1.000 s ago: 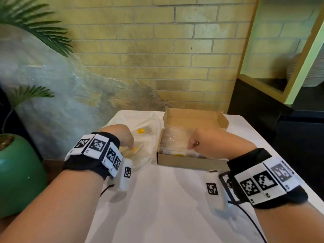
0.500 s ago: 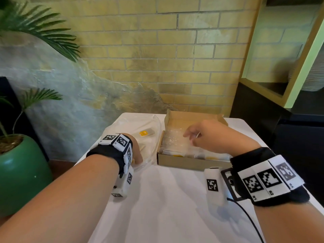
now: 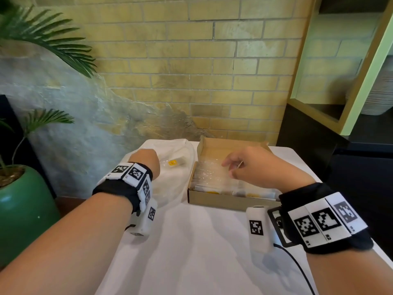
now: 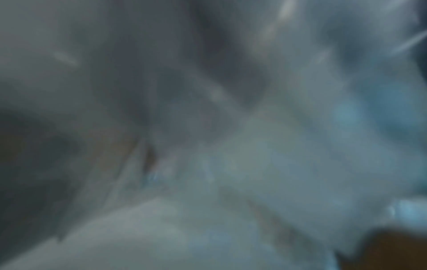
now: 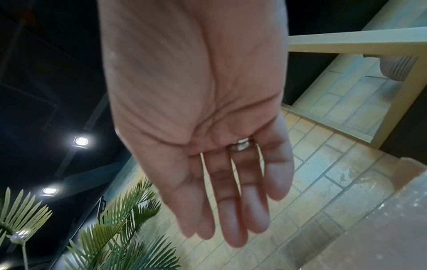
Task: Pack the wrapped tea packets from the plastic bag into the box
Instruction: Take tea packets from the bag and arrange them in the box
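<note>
The left hand is reaching into the clear plastic bag on the left side of the table; its fingers are hidden behind the back of the hand and the left wrist view is only a grey blur of film, so I cannot tell whether they are curled on anything. Just beyond and to the right of those knuckles lies one wrapped tea packet with a yellow label, inside the bag, its long axis running left to right and slightly tilted toward the far side. The right hand hovers over the cardboard box with fingers straight, spread a little and empty, as the right wrist view shows plainly. The box sits right of the bag, touching or just beside it, already lined with packets along its near edge. I judge the left hand far nearer the loose packet, so the pick falls to it
</note>
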`<state>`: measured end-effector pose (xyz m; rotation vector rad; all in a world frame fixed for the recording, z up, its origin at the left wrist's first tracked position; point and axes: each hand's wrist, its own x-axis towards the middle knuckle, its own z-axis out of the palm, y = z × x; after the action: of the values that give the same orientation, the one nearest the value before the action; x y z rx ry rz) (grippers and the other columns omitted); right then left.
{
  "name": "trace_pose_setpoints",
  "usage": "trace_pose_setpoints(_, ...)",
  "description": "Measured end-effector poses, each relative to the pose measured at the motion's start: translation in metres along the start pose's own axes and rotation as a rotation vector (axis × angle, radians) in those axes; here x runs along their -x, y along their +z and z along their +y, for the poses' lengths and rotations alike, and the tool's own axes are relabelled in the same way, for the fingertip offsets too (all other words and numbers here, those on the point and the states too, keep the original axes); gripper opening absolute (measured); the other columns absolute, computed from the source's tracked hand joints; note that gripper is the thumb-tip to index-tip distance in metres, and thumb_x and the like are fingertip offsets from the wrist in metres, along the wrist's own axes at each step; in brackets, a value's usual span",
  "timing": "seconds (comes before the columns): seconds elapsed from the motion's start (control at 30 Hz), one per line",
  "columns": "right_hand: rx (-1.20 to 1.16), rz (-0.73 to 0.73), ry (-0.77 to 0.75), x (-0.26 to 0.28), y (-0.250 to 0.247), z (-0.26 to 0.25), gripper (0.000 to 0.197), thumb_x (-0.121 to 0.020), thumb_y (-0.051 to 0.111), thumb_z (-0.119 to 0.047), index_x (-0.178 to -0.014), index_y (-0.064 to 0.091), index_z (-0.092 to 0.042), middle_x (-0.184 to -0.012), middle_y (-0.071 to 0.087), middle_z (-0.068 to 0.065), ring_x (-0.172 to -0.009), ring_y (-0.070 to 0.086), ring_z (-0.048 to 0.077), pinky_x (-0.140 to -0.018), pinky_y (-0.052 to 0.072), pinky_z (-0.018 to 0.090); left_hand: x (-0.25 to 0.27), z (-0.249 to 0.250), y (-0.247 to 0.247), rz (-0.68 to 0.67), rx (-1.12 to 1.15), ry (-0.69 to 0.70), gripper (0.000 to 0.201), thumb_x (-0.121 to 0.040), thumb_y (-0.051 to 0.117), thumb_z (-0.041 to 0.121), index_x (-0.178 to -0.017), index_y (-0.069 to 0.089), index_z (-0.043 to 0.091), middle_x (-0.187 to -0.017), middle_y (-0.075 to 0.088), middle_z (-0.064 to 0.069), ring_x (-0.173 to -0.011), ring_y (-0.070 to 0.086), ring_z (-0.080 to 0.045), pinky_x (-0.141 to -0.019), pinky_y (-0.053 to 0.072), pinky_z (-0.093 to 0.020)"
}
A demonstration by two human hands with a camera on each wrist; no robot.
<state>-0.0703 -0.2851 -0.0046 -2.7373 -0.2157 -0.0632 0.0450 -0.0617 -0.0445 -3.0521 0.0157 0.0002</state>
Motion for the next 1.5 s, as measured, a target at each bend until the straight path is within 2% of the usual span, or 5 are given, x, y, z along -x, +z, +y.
trace_pose_setpoints(0.3, -0.145, 0.137, 0.041, -0.009, 0.002, 0.007, 0.034, -0.089, 0.058, -0.021, -0.122, 0.058, -0.025, -0.107, 0.064, -0.007, -0.091, 0.057, 0.008, -0.072, 0.045, 0.02, 0.037, 0.003, -0.05, 0.284, 1.017, 0.226, 0.017, -0.083, 0.056, 0.0, -0.098, 0.063, 0.004, -0.092, 0.066, -0.015, -0.078, 0.057, -0.025, -0.063, 0.044, -0.03)
trace_pose_setpoints(0.53, -0.58, 0.203, 0.022, -0.015, 0.011, 0.0, 0.073, -0.08, 0.067, -0.039, -0.142, 0.029, -0.034, -0.124, 0.052, -0.007, -0.11, 0.055, 0.013, -0.094, 0.047, 0.032, 0.045, 0.046, -0.055, 0.08, 1.605, 0.405, 0.02, -0.084, 0.063, 0.0, -0.102, 0.06, 0.007, -0.101, 0.066, -0.014, -0.084, 0.061, -0.023, -0.066, 0.048, -0.031)
trace_pose_setpoints(0.77, -0.87, 0.214, -0.008, -0.015, 0.009, 0.005, 0.053, -0.083, 0.065, -0.003, -0.124, 0.044, -0.028, -0.093, 0.07, 0.012, -0.082, 0.07, 0.024, -0.067, 0.058, 0.032, 0.045, 0.069, -0.05, -0.019, 1.815, 0.492, 0.026, -0.086, 0.055, -0.008, -0.093, 0.064, 0.015, -0.088, 0.069, -0.004, -0.076, 0.066, -0.015, -0.071, 0.054, -0.028)
trace_pose_setpoints(1.07, -0.41, 0.275, 0.06, -0.014, 0.001, 0.027, 0.062, -0.086, 0.061, -0.012, -0.14, 0.036, -0.03, -0.094, 0.069, -0.011, -0.088, 0.064, 0.004, -0.076, 0.051, 0.022, 0.029, 0.078, -0.034, 0.121, 1.979, 0.315, 0.026, -0.087, 0.055, -0.006, -0.105, 0.06, 0.012, -0.092, 0.067, -0.004, -0.084, 0.066, -0.017, -0.07, 0.057, -0.029)
trace_pose_setpoints(1.5, 0.142, 0.128, 0.072, -0.017, 0.008, 0.027, 0.016, -0.082, 0.064, -0.012, -0.074, 0.056, -0.023, -0.064, 0.047, -0.011, -0.074, 0.051, 0.016, -0.054, 0.03, 0.015, 0.02, 0.061, -0.039, 0.233, 1.989, 0.375, 0.028, -0.087, 0.056, -0.007, -0.088, 0.062, 0.02, -0.082, 0.068, 0.004, -0.078, 0.068, -0.009, -0.071, 0.057, -0.03)
